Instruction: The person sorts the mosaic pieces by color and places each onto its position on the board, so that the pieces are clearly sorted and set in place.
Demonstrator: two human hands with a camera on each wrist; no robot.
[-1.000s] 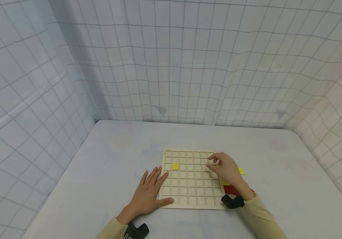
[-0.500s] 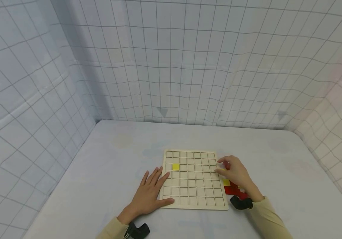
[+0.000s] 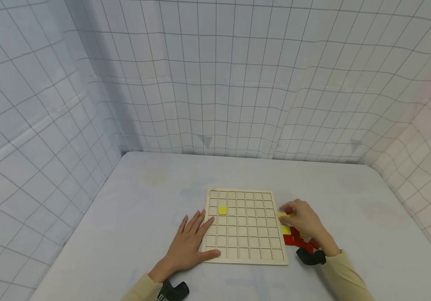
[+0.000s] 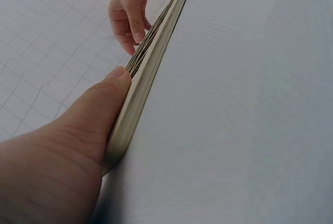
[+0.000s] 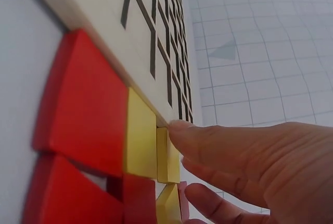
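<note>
In the head view my left hand (image 3: 186, 246) lies spread at the left edge of a pale grid board (image 3: 238, 260), its thumb over the near left corner. The left wrist view shows that thumb (image 4: 96, 104) against the board's rim. One yellow square tile (image 3: 222, 210) sits in a cell toward the far left. My right hand (image 3: 303, 218) is beside the board's right edge, thumb and fingers around a yellow tile (image 5: 167, 156). I cannot tell whether they pinch it. In the right wrist view the thumb tip overlaps that tile's end, close to the rim.
Several red tiles (image 3: 299, 241) and another yellow tile (image 3: 286, 230) lie bunched along the board's right side, partly under the right hand. A white table (image 3: 155, 184) carries everything. Grid-patterned curtains (image 3: 200, 83) hang behind it and at both sides.
My right hand has moved rightward and toward me, from over the board's right columns to the tiles beside it. The left hand keeps its place on the board.
</note>
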